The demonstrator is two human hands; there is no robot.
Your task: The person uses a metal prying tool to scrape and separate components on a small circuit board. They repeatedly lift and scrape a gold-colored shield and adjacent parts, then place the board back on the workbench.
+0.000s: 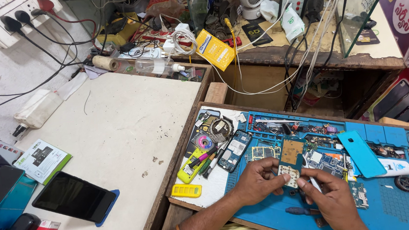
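- We judge the main risk to sit right under our hands: the small keypad board (289, 174) is pinched only at its edges, so a slip of the tool could scrape its contacts or flick it off the blue repair mat (397, 202) among the loose parts.
- Our left hand (259, 179) is curled nearly closed, thumb and fingertips gripping the left edge of the board and holding it just above the mat.
- Our right hand (332, 198) is closed round a thin white tool (313, 182), its tip touching the board's right side; we cannot tell exactly what the tool is.
- A black-handled screwdriver (298, 211) lies on the mat just near of our hands and could roll if our wrist nudges it.
- Just beyond the board, bare circuit boards (264, 152) and a blue phone back cover (361, 153) crowd the mat, so a dropped part could be lost among them.
- To the left, a dark phone (74, 196) rests on the pale counter (124, 130), well apart.
- Farther off, tangled white cables (301, 55) hang over the far edge, which could snag anything lifted there.
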